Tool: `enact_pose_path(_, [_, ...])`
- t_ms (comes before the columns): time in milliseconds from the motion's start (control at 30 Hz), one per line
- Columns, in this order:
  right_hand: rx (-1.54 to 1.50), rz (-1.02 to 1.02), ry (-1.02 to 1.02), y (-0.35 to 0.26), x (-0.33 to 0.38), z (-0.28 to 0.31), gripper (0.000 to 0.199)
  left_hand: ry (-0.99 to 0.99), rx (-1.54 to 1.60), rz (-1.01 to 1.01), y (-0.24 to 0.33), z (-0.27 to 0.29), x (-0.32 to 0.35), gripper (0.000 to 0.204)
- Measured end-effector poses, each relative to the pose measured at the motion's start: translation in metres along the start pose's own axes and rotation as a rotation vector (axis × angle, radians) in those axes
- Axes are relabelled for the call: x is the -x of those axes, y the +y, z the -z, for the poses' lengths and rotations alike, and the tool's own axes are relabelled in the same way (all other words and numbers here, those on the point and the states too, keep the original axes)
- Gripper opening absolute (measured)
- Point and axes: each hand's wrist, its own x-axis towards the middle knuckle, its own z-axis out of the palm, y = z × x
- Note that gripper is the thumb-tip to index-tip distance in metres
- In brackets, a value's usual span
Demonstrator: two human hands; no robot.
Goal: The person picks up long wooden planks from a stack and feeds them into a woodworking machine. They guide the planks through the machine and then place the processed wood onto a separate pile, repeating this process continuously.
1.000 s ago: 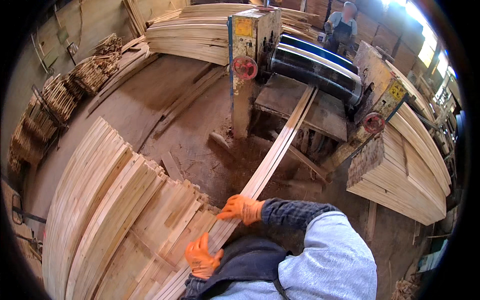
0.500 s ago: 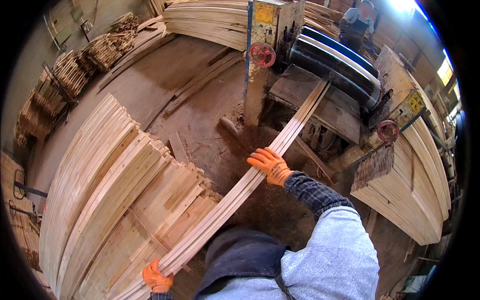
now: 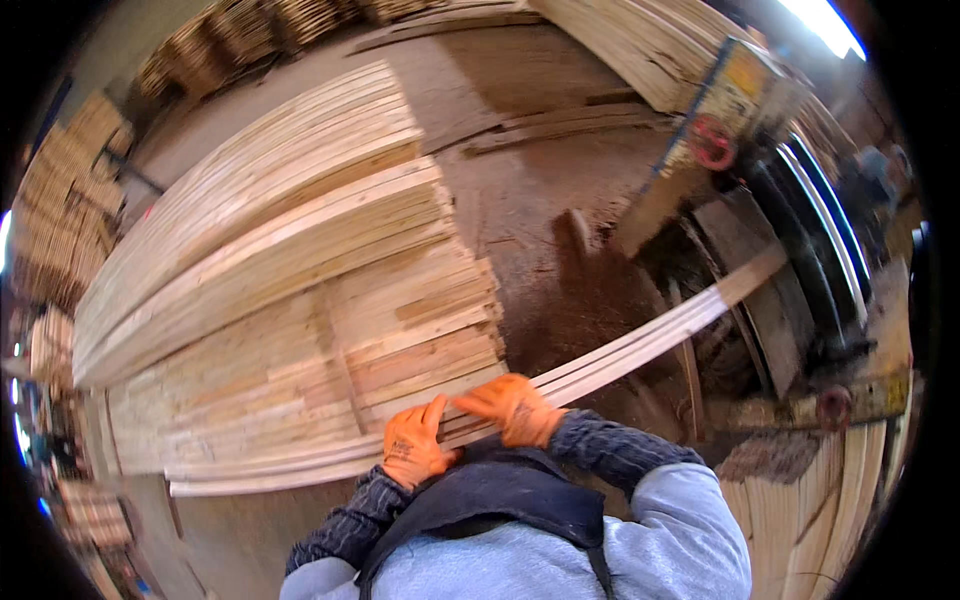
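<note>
Several long, pale wooden strips run side by side past the front of my body. Their far ends lie on the metal bed of a roller-fed woodworking machine, close to its dark roller. My left hand, in an orange glove, is closed on the strips near my waist, thumb upward. Just right of it, my right hand, also gloved in orange, lies across the strips with its fingers toward the left hand. Motion smears those fingers, and the thumb is hidden.
A wide stack of boards fills the left, its uneven ends facing the machine. More boards are piled at the lower right, below a red handwheel. Loose planks and wood scraps lie on the dusty floor.
My view has turned, so the machine now appears farther right. My left hand has come forward along the strips, and the two hands, once far apart, are now nearly together.
</note>
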Motion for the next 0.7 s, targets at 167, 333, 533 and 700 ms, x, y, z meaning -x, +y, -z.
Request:
enact_pose_path(167, [0.096,-0.083,0.059,0.052,0.042,0.015,0.089,0.098,-0.268,-0.065,-0.063,0.048,0.063,0.093])
enact_pose_path(333, [0.237,-0.274,0.096,0.082,0.087,0.037,0.088,0.085,-0.448,0.119,-0.150,0.097,0.146,0.090])
enact_pose_path(533, [0.406,-0.420,0.164,0.137,0.135,0.048,0.098,0.106,-0.380,0.153,-0.136,0.083,0.118,0.080])
enact_pose_path(700, [0.222,-0.185,0.057,0.089,0.086,0.068,0.093,0.180,-0.337,0.135,-0.092,0.048,0.082,0.079])
